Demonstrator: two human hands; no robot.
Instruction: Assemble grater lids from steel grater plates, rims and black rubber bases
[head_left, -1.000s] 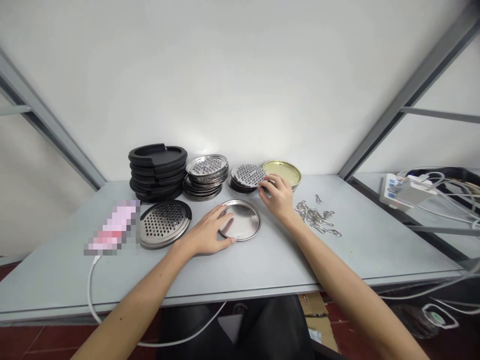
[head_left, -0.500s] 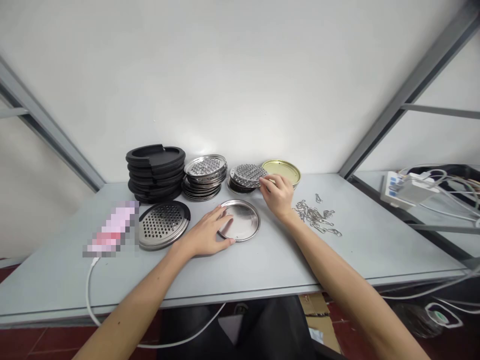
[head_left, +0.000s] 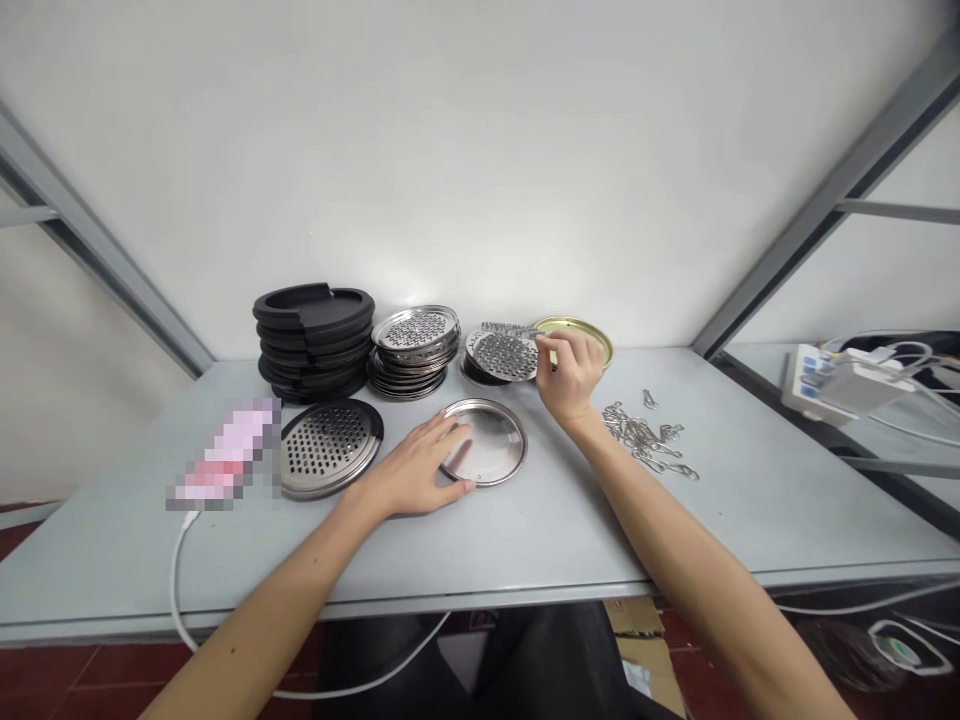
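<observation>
because the right hand point(head_left: 570, 372) pinches a perforated disc point(head_left: 513, 329) only at its right edge, the far end has little support and could, i judge, dip or swing. a loose pinch would be the cause, and the disc might then slip and clatter onto the pile of discs point(head_left: 504, 358) below. its rough points could also catch on the top one there and drag it along. the gold lid point(head_left: 598, 335) sits just behind the knuckles, so a careless push away from the body may knock it. too much weight from the left hand point(head_left: 421, 466) on one side might tip or skid the shiny dish point(head_left: 491, 448) on the smooth desk point(head_left: 540, 545).

the right forearm slants in from the lower right, back of the hand upward, thumb and fingers closed together on the disc, which is tilted nearly edge-on over the pile; whether their edges touch i cannot tell. the left forearm reaches from the lower left, palm down, fingers spread apart over the dish's left part, thumb by its near rim.
</observation>
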